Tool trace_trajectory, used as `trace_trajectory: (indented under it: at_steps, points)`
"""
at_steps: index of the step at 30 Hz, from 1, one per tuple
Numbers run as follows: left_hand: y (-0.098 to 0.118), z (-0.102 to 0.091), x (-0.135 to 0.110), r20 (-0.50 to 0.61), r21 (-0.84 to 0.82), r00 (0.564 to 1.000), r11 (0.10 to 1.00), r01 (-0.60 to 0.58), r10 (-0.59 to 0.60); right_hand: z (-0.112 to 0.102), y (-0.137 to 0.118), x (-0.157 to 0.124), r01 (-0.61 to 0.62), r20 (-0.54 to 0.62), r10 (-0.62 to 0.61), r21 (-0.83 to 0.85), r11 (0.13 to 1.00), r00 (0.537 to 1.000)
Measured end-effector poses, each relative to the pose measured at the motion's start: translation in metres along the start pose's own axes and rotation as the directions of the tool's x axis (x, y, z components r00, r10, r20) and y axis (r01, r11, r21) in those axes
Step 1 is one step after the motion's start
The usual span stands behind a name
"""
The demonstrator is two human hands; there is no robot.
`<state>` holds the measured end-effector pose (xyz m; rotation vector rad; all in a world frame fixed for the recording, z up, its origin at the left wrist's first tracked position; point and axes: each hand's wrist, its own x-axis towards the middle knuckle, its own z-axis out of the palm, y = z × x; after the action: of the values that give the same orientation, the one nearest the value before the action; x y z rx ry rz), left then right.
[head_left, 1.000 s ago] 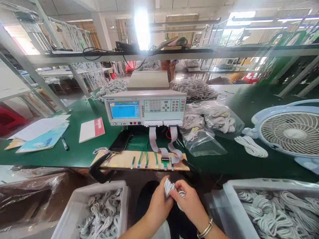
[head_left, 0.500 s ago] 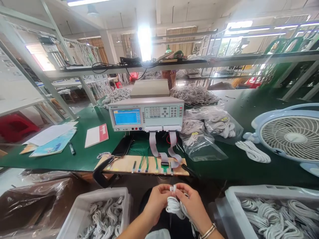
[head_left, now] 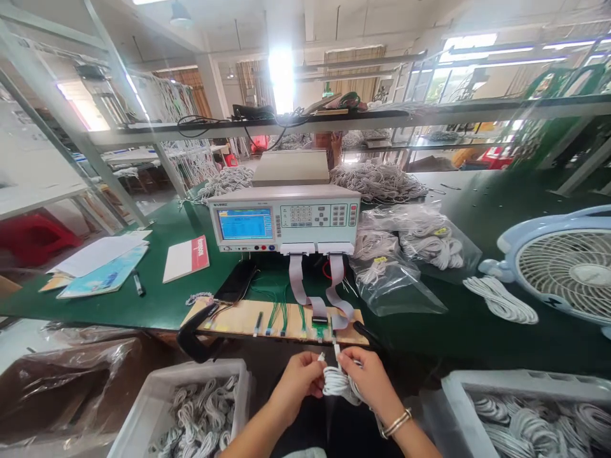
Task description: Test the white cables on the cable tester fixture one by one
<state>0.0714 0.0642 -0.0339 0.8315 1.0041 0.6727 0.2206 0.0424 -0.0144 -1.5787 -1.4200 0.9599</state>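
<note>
A coiled white cable point(head_left: 337, 383) hangs between my hands in front of the wooden board point(head_left: 229, 317). My left hand point(head_left: 296, 385) is closed, pinching one small white plug point(head_left: 321, 358) of this cable just below the green circuit board point(head_left: 319, 327). With thumb and fingers my right hand point(head_left: 368, 376) grips the cable's other white plug point(head_left: 337, 350), whose tip is up at the narrow connector right of the circuit board; I cannot tell whether it is fully inserted. Grey ribbon cables point(head_left: 296, 280) run from the board to the tester point(head_left: 315, 219), whose blue screen is lit.
White bins of coiled cables stand at left point(head_left: 238, 381) and right point(head_left: 453, 388). A blue fan point(head_left: 587, 273), a cable coil point(head_left: 501, 299) and bagged cables point(head_left: 382, 270) lie right of the tester. A black clamp point(head_left: 193, 337) grips the board's left end.
Both hands held the plugs close together; now they are apart. My right hand has brought its plug up to the board's connector. The view has shifted slightly, and text on the screen differs.
</note>
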Motion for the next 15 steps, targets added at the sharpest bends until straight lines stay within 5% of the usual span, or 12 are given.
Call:
trace_trajectory:
  at_steps: [5, 10, 15]
  points:
    - [0.011, -0.009, -0.006, 0.078, -0.146, 0.996, 0.988, 0.048, -0.037, 0.005, 0.002, 0.005, -0.078, 0.013, 0.077, 0.197, 0.977, 0.997]
    - [0.014, -0.012, -0.003, 0.076, -0.248, 0.995, 0.965, 0.081, -0.064, 0.018, 0.009, 0.006, -0.231, 0.012, 0.256, 0.479, 0.847, 0.967]
    - [0.01, -0.006, 0.003, 0.046, -0.271, 0.997, 0.96, 0.068, -0.057, 0.01, 0.006, 0.003, -0.14, -0.003, 0.147, 0.286, 0.948, 0.989]
